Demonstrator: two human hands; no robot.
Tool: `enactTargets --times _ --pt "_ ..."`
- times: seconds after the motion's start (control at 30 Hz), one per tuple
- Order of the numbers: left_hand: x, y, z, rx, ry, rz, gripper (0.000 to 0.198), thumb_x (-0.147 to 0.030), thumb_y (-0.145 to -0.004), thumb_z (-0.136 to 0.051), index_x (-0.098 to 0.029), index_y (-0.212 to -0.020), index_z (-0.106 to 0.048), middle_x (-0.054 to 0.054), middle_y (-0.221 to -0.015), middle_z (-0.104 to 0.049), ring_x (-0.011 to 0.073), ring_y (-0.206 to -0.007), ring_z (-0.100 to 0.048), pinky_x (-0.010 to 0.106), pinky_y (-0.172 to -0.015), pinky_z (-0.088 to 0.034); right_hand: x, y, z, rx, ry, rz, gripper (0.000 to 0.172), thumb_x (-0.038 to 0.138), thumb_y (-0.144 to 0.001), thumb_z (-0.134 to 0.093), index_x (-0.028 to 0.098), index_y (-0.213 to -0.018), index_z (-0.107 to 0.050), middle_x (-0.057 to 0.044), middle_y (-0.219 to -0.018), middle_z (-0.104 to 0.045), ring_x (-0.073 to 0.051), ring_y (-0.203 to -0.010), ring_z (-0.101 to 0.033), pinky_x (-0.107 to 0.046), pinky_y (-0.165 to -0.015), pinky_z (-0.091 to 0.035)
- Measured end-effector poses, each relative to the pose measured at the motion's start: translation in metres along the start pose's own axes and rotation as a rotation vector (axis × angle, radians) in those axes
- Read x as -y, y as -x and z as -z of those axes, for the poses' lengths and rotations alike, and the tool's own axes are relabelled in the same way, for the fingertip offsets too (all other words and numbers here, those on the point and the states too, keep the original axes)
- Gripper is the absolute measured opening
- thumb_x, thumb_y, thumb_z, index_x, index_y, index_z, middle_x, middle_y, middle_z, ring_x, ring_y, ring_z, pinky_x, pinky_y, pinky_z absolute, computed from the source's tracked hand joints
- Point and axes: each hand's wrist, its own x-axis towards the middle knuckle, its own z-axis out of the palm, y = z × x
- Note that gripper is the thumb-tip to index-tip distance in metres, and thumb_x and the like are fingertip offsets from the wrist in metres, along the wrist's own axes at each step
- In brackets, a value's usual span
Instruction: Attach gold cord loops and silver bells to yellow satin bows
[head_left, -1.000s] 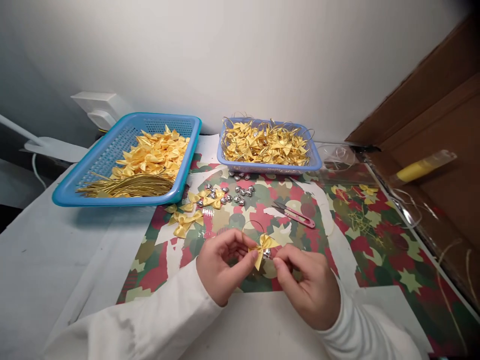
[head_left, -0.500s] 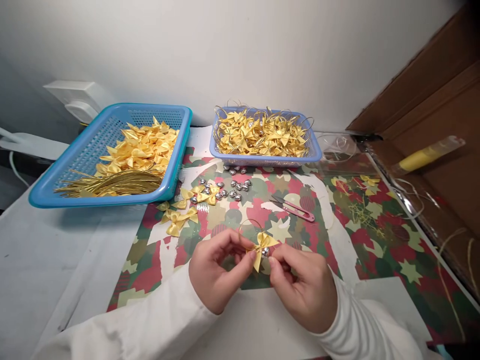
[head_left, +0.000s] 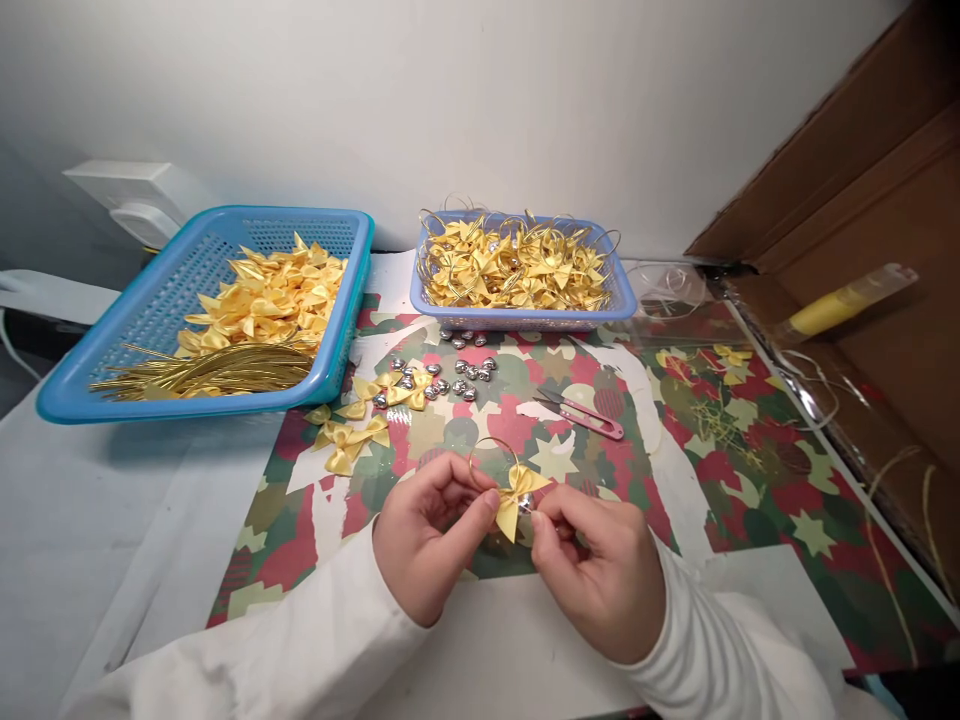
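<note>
Between the thumb and fingers of my left hand (head_left: 431, 540) is a yellow satin bow (head_left: 510, 505), held just above the patterned paper. A thin gold cord loop (head_left: 495, 440) rises behind it, and a small silver bell (head_left: 525, 503) sits at the bow's right side. My right hand (head_left: 604, 570) is closed in a pinch right against the bell. What its fingertips grip is too small to make out. Beyond my hands lie loose yellow bows (head_left: 345, 445), several silver bells (head_left: 469, 370) and pink-handled thread snips (head_left: 581, 413).
At the back left, a blue basket (head_left: 67, 385) holds yellow bows and a bundle of gold cords (head_left: 217, 370). Another blue basket (head_left: 525, 318) at the back is heaped with looped bows. Thread scraps (head_left: 712, 425) lie at right, beside a cardboard wall (head_left: 862, 200).
The whole view has shifted slightly, so most things appear a little further left. My left hand still pinches the bow, and the right fingertips stay close by the bell.
</note>
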Motion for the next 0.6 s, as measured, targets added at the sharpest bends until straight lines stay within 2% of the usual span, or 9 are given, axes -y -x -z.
enactTargets --times 0.2,0.4,0.6 --pt "-0.0018 -0.0009 -0.0006 -0.023 0.044 0.065 0.014 -0.024 -0.07 -0.068 -0.016 -0.068 -0.056 -0.004 -0.056 -0.054 0.0075 -0.051 -0.052 0.017 -0.047 -0.039 -0.0003 0.0014 -0.0023 -0.007 -0.035 -0.022 0.022 0.015 -0.083 -0.043 0.018 -0.061 -0.045 0.004 -0.049 -0.042 -0.006 -0.04 -0.035 -0.019 -0.041 -0.029" --pt "-0.0013 -0.0009 -0.0019 -0.034 0.095 0.069 0.015 -0.022 -0.07 -0.067 -0.016 -0.066 -0.054 -0.005 -0.058 -0.055 0.0077 -0.052 -0.055 0.018 -0.052 -0.04 -0.0017 0.0038 -0.0039 -0.073 -0.053 -0.033 0.022 0.015 -0.084 -0.045 0.018 -0.062 -0.047 0.006 -0.046 -0.04 -0.006 -0.038 -0.035 -0.019 -0.039 -0.028" --pt "-0.0001 0.0002 -0.0023 -0.032 0.11 0.053 0.014 -0.023 -0.071 -0.067 -0.016 -0.066 -0.056 -0.003 -0.062 -0.055 0.0092 -0.055 -0.054 0.019 -0.052 -0.04 -0.0028 0.0043 -0.0033 -0.044 -0.089 -0.052 0.021 0.016 -0.084 -0.046 0.019 -0.063 -0.047 0.006 -0.046 -0.042 -0.006 -0.039 -0.036 -0.019 -0.04 -0.028"
